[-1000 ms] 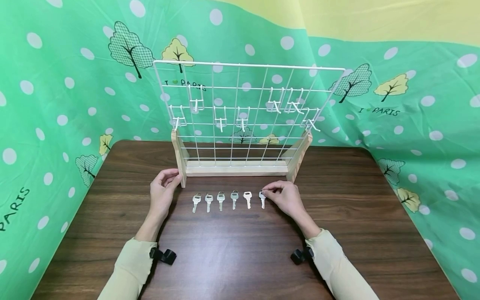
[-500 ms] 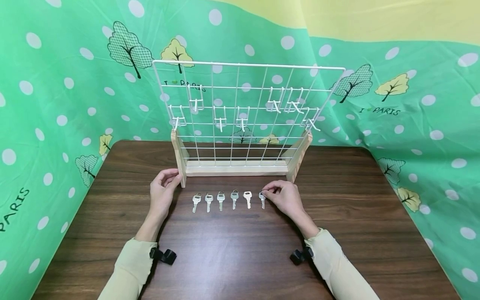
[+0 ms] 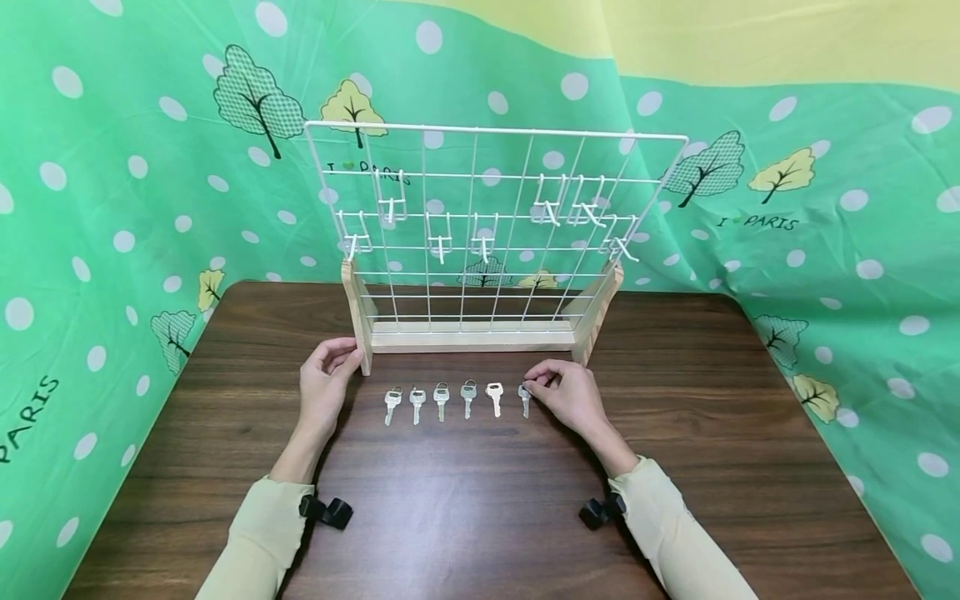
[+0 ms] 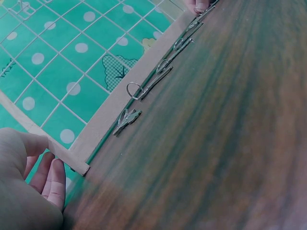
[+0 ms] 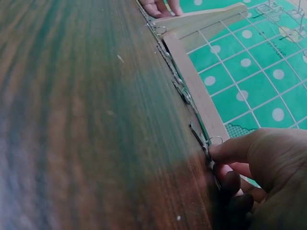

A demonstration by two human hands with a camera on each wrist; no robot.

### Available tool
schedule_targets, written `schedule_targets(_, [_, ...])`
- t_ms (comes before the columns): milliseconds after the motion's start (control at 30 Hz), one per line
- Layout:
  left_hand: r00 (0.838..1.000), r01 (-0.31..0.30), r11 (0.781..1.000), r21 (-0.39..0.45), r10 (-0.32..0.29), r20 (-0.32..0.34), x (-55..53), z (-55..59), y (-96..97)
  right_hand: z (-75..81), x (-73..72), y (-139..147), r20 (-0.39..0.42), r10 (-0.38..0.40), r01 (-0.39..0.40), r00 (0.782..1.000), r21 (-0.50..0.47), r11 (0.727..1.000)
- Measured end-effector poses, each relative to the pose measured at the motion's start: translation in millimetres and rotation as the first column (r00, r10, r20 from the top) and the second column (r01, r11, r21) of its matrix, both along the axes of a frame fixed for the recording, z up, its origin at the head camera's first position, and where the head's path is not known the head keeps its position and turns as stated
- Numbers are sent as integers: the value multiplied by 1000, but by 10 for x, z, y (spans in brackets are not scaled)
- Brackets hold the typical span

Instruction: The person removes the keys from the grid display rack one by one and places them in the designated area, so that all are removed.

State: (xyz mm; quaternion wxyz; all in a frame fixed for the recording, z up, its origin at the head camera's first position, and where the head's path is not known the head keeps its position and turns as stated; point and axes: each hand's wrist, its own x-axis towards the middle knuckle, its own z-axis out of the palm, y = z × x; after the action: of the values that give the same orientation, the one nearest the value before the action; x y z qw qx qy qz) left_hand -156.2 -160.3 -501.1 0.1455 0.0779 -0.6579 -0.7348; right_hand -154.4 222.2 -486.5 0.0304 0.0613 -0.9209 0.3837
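My right hand [image 3: 570, 398] pinches the head of the rightmost key [image 3: 525, 405] between thumb and fingertips; the key's blade lies toward me on the table. Several other silver keys, among them the leftmost key [image 3: 392, 407] and a plain-headed key [image 3: 495, 402], lie in a row to its left. Small rings show on some of them, such as a key ring [image 4: 135, 90] in the left wrist view. My left hand [image 3: 324, 379] touches the outer side of the rack's left wooden foot [image 3: 366, 354] with thumb and fingertips, its fingers relaxed.
A white wire grid rack [image 3: 480, 131] on a wooden base [image 3: 472, 342] stands behind the keys. Several hooks, such as a white hook [image 3: 483, 246], hang on it. The brown wooden table [image 3: 450, 517] extends around; a green patterned cloth [image 3: 847, 292] hangs behind.
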Motion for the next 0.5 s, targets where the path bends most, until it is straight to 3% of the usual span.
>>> schedule_targets(267, [1000,3,1000,3,-3,1,15,7,-3,15,-1,4,7,12,-12,1000,-6,1000])
schedule_targets(500, [1000,-3,1000,12,3,-4,11,-1,4,77,17,2,-21,8,-9,1000,-70,998])
